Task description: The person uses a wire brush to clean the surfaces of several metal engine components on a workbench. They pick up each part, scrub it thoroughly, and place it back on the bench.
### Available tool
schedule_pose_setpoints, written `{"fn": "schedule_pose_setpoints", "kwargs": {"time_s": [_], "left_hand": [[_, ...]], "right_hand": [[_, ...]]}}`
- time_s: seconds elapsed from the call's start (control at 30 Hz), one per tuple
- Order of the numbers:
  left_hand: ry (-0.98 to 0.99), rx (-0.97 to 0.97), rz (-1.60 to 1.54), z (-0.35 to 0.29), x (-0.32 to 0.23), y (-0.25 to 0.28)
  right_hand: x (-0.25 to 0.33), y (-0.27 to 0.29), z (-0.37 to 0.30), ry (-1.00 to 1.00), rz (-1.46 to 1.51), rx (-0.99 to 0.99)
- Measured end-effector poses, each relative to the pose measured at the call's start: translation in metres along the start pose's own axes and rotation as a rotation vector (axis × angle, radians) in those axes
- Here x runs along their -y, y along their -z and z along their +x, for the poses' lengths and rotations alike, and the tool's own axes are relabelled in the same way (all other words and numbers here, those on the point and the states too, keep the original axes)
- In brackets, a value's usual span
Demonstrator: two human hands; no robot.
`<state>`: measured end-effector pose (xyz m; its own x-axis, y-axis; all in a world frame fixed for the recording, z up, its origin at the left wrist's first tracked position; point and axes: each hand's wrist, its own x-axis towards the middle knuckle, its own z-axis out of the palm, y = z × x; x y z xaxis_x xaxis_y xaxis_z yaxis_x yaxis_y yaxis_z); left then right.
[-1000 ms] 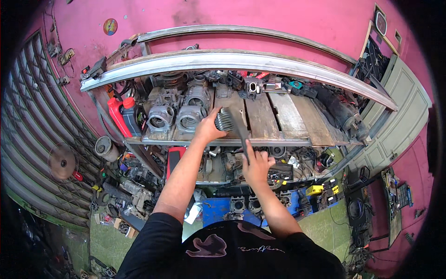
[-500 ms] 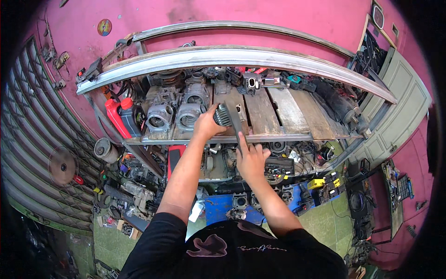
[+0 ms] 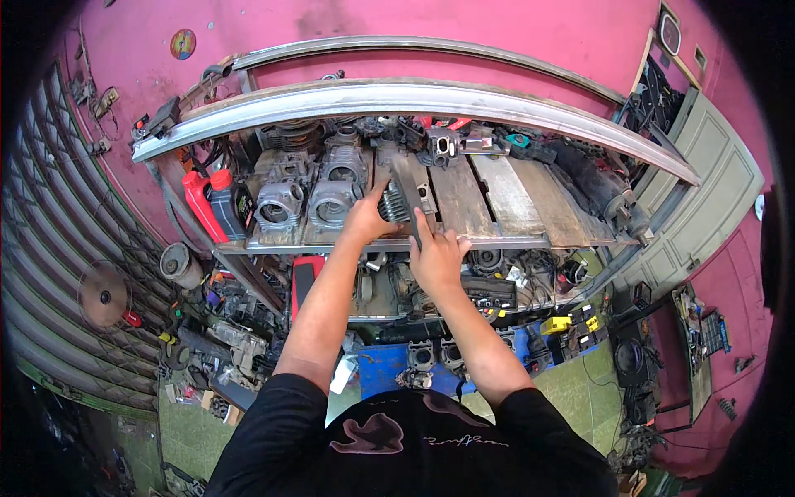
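My left hand [image 3: 364,222] is wrapped round a finned metal engine cylinder [image 3: 392,205], held above the front of the shelf. A long, flat, dark grey file [image 3: 407,182] lies against the right side of the cylinder and points away from me. Its near end is in my right hand [image 3: 439,263], with the index finger stretched along it. To the left of the cylinder, several grey engine castings [image 3: 333,207] with round openings stand on the wooden boards. A small metal part [image 3: 426,197] rests on the board just right of the file.
A metal rail [image 3: 431,98] crosses above the shelf. Red and dark bottles [image 3: 230,203] stand at its left end, and a dark cylindrical part [image 3: 592,178] lies at the right. Below are cluttered parts, a blue surface [image 3: 383,364] with castings, and a fan [image 3: 105,296] at far left.
My right hand has pushed the file away from me along the cylinder, so its far end reaches farther over the boards. My left hand still grips the cylinder. The view has shifted slightly.
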<state>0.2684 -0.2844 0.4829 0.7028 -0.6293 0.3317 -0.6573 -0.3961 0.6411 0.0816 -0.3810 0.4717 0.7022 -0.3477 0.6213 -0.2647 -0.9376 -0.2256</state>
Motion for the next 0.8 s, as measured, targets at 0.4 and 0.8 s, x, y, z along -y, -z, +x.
{"fn": "schedule_pose_setpoints", "kwargs": {"time_s": [0.4, 0.8], "left_hand": [[0.047, -0.015, 0.038, -0.008, -0.009, 0.006], [0.081, -0.038, 0.087, 0.007, -0.005, -0.002]], "right_hand": [[0.008, 0.030, -0.068, 0.016, -0.031, 0.044], [-0.054, -0.013, -0.049, 0.056, 0.003, -0.084]]}}
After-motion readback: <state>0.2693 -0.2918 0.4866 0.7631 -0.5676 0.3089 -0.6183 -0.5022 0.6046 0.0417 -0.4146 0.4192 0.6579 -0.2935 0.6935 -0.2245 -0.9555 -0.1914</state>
